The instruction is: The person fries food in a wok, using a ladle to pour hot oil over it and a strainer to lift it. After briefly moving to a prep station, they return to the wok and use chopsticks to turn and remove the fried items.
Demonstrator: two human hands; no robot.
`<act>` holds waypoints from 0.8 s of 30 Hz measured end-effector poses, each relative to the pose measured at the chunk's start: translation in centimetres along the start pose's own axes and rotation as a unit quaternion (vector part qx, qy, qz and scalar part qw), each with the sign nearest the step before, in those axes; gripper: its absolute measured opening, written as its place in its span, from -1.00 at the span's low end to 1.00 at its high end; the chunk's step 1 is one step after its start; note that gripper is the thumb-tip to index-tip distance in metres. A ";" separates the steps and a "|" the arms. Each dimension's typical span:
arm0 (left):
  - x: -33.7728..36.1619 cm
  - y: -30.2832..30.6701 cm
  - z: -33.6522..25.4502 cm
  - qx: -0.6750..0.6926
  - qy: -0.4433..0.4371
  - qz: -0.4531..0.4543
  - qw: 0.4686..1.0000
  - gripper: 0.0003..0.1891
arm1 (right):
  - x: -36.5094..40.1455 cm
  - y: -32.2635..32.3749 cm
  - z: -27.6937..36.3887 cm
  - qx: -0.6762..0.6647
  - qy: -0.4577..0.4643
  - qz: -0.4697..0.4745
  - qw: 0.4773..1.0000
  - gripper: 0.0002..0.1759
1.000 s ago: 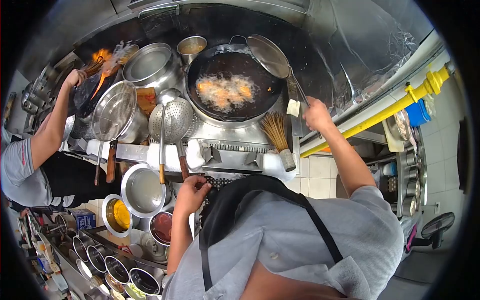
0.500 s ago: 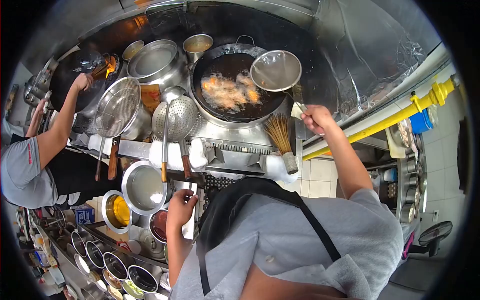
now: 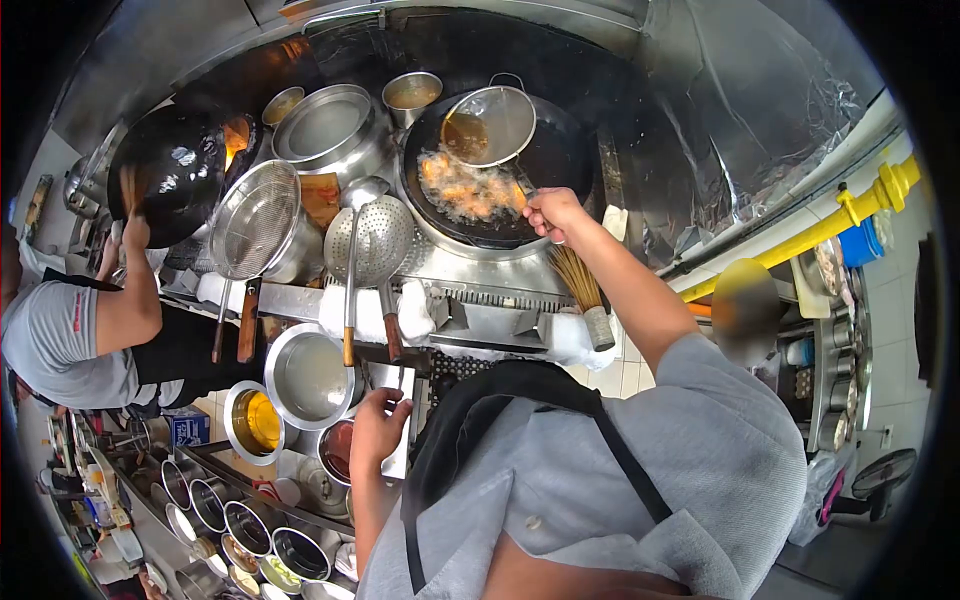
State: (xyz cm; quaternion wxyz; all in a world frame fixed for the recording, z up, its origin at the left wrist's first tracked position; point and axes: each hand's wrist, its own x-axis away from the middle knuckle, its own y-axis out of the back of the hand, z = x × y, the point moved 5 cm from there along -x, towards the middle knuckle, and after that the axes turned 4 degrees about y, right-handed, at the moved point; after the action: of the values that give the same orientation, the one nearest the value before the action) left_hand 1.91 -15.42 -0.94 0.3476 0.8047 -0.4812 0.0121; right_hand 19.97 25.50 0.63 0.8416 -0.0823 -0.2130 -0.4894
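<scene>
My right hand [image 3: 555, 214] is closed around the handle of a round fine-mesh strainer [image 3: 500, 122]. The strainer hangs tilted over the far side of a large wok [image 3: 572, 150] of dark oil. Orange-brown pieces of food [image 3: 465, 190] bubble in the oil, just below the mesh. Low beside the counter, my left hand [image 3: 378, 428] has its fingers curled together near a thin metal piece; what they hold, if anything, I cannot make out. A perforated ladle [image 3: 385, 245] and a solid ladle [image 3: 366, 190] rest left of the wok.
A bamboo brush [image 3: 585, 290] stands at the stove's front edge. Left are a wire strainer [image 3: 255, 215], a lidded pot [image 3: 325, 125] and a bowl of yellow liquid [image 3: 262, 420]. A co-worker [image 3: 75, 330] handles another wok [image 3: 165, 175] beside flames. A yellow pipe [image 3: 800, 232] runs along the right.
My right hand has moved the strainer left, from the wok's right rim to over the frying food. The co-worker's arm has come down and back. Another person's head appears at right.
</scene>
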 end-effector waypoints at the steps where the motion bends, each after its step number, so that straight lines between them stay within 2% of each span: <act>1: 0.0 -0.2 0.0 -0.006 0.003 0.007 1.000 -0.71 | -1.0 -0.1 -0.8 -0.029 0.005 0.007 1.000 -0.81; 4: 0.2 -0.4 -1.2 0.003 0.034 0.027 0.999 -0.70 | -0.1 -0.2 -0.7 -0.050 0.003 0.025 0.998 -0.84; 8: -0.7 -0.7 -1.4 -0.035 -0.006 0.039 0.999 -0.71 | 4.6 -0.4 1.1 -0.027 -0.008 0.048 0.998 -0.96; 10: -1.4 -0.8 -1.3 -0.020 0.004 0.056 0.998 -0.71 | 5.6 0.9 0.3 -0.038 -0.011 0.065 0.997 -0.94; 12: -2.0 -0.8 -1.3 -0.023 -0.013 0.055 0.998 -0.71 | 7.2 1.8 -0.2 -0.146 -0.038 0.099 0.984 -0.89; 13: -2.2 -0.7 -1.2 -0.024 -0.025 0.049 0.998 -0.70 | 7.4 3.6 -1.1 -0.148 -0.042 0.065 0.986 -0.74; 14: -2.6 -0.7 -0.9 -0.024 -0.028 0.056 0.998 -0.70 | 9.2 4.6 -0.2 -0.209 -0.018 0.034 0.977 -0.61; 16: -3.2 -0.7 0.2 -0.011 0.001 0.062 0.998 -0.70 | 11.8 7.2 1.1 -0.197 0.014 -0.042 0.979 -0.72; 18: -3.4 -0.7 0.1 -0.009 0.006 0.072 0.997 -0.71 | 13.1 10.0 2.3 -0.062 0.090 -0.133 0.985 -0.67; 19: -3.5 -0.7 -0.1 -0.014 0.000 0.077 0.997 -0.71 | 13.1 12.2 2.0 0.067 0.083 -0.200 0.974 -0.53; 20: -3.5 -0.7 -0.3 -0.019 -0.005 0.082 0.996 -0.71 | 11.5 13.7 0.2 0.068 0.079 -0.205 0.973 -0.53; 21: -3.5 -0.8 -0.7 -0.019 -0.004 0.088 0.996 -0.71 | 10.0 15.6 -1.2 0.284 0.163 -0.319 0.889 -0.56; 22: -3.4 -0.8 -1.5 -0.027 -0.025 0.090 0.995 -0.71 | 9.8 16.0 -1.4 0.480 0.233 -0.408 0.741 -0.59; 23: -3.4 -0.9 -1.9 -0.036 -0.046 0.092 0.994 -0.71 | 9.0 16.1 -2.9 0.451 0.105 -0.390 0.796 -0.56; 24: -3.3 -1.1 -1.7 -0.036 -0.046 0.097 0.994 -0.71 | 9.2 16.3 -3.1 0.452 0.101 -0.391 0.795 -0.56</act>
State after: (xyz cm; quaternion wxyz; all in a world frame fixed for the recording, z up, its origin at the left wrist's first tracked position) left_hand 1.52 -11.59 -1.42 0.3510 0.7411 -0.5723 -0.0088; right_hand 38.78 25.46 2.98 0.5364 0.4478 -0.3377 -0.6307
